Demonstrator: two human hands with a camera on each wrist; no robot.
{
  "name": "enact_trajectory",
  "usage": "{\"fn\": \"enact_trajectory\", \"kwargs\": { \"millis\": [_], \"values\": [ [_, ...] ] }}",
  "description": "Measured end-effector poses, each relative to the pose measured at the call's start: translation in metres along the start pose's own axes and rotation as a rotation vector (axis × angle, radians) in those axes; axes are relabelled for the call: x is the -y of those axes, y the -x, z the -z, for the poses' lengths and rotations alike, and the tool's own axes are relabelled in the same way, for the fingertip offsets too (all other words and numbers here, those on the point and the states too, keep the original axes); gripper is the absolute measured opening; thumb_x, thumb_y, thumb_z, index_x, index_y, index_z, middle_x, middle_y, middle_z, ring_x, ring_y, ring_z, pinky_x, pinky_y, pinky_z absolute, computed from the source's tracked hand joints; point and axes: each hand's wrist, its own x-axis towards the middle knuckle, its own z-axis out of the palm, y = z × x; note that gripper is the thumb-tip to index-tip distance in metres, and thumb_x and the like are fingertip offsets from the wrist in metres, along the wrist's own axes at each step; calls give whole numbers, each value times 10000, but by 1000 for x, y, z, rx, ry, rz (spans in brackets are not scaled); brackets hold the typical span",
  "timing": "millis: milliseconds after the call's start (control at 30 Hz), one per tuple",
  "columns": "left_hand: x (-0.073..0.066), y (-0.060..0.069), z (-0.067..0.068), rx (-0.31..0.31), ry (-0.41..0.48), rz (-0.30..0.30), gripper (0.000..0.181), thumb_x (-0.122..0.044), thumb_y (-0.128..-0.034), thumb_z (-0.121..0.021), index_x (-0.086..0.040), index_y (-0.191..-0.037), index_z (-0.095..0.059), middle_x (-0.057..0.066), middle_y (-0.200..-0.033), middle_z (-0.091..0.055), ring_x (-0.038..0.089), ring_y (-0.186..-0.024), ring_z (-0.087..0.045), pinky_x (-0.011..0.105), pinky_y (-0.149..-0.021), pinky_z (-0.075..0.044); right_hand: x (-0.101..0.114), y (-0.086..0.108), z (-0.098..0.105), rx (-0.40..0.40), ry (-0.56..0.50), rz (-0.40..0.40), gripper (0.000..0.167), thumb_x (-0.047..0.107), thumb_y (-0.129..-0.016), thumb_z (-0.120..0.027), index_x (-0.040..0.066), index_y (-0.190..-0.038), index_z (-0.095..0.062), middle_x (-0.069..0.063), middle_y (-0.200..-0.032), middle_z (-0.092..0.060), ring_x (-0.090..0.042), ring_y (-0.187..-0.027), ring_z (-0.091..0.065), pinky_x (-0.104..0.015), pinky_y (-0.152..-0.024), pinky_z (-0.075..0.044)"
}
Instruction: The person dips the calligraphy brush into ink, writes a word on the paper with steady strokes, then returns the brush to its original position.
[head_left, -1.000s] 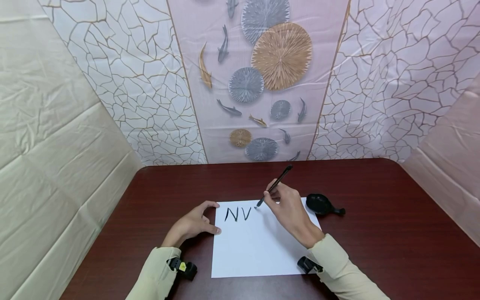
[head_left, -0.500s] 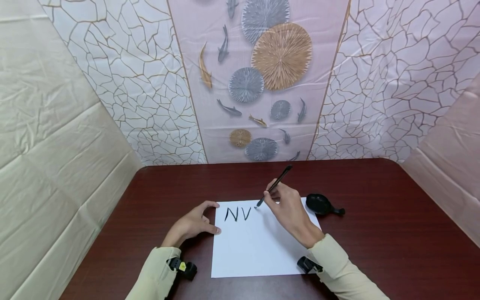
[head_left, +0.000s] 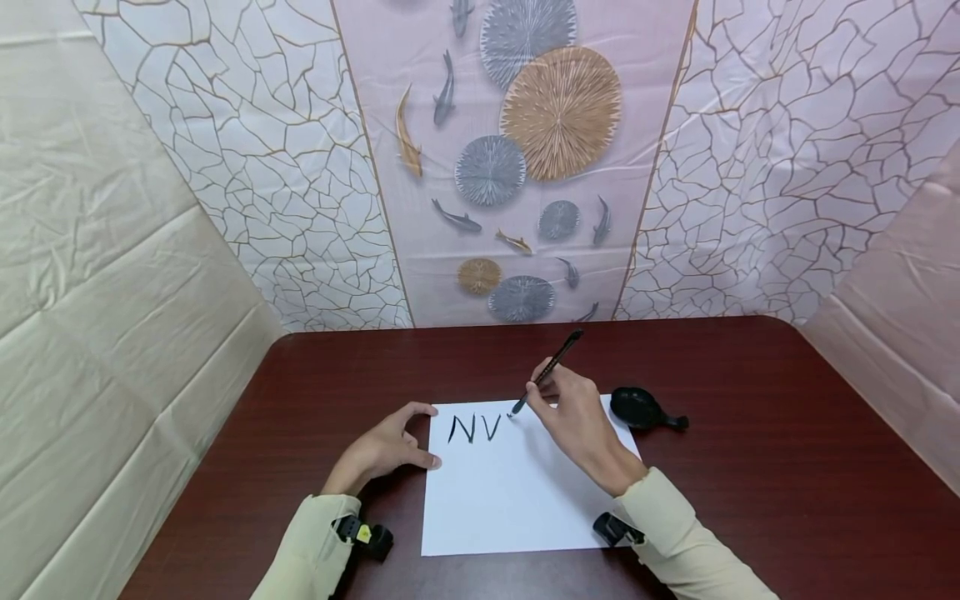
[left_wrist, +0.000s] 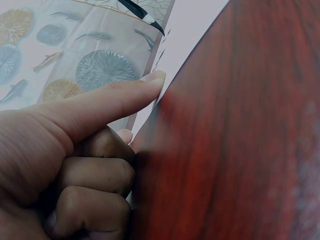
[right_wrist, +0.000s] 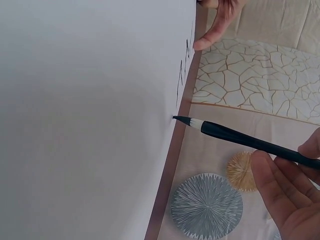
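Note:
My right hand (head_left: pixel 573 417) pinches a dark-handled calligraphy brush (head_left: pixel 551 367) between thumb and fingers. Its inked tip (right_wrist: pixel 182 120) touches the white sheet of paper (head_left: pixel 517 500), just right of the black letters N and V (head_left: pixel 474 428), where a small dark mark shows. In the right wrist view the bristles are black at the point and pale near the handle. At the sheet's left edge, my left hand (head_left: pixel 382 446) presses with its outstretched thumb and index finger. The left wrist view shows its other fingers (left_wrist: pixel 95 175) curled under, holding nothing.
A black, lidded-looking small dish with a short handle (head_left: pixel 639 408) overlaps the paper's top right corner. The dark red-brown table (head_left: pixel 765 467) extends on both sides. Patterned cloth (head_left: pixel 517 208) hangs behind it, and plain cloth (head_left: pixel 112 333) hangs at the left.

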Motion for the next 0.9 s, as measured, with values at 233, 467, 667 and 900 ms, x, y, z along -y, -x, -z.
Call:
{"fn": "enact_trajectory", "kwargs": {
  "millis": [233, 467, 667, 900],
  "values": [
    [-1, 1, 0, -5, -1, 10, 755, -79, -802, -917, -142, -1458, -548, -6, -626, -403, 154, -588, -382, 312, -582, -363, 1, -1, 2, -35, 14, 14, 26, 53, -998, -699, 53, -998, -673, -44, -944, -721, -167, -874, -740, -338, -793, -623],
    [0, 0, -1, -11, -6, 15, 752, -83, -799, -921, -156, -1451, -553, -6, -623, -405, 156, -587, -384, 313, -585, -364, 1, -1, 3, -49, 13, 29, 42, 28, -999, -691, 48, -1030, -671, -55, -966, -712, -171, -881, -734, -335, -792, -622],
    [1, -1, 0, -10, -5, 8, 753, -83, -798, -920, -154, -1450, -550, -7, -623, -403, 154, -585, -382, 311, -584, -362, 0, -1, 2, -34, 4, 16, 43, 41, -1006, -687, 39, -1043, -665, -48, -973, -709, -171, -894, -731, -333, -800, -619],
    [2, -1, 0, -5, -2, 6, 762, -85, -798, -919, -149, -1458, -544, -11, -620, -398, 149, -573, -365, 307, -578, -354, 0, 0, 0, -10, -23, 0, 41, 28, -1005, -678, 52, -1035, -665, -38, -974, -706, -170, -915, -733, -333, -813, -617]
  ]
}}
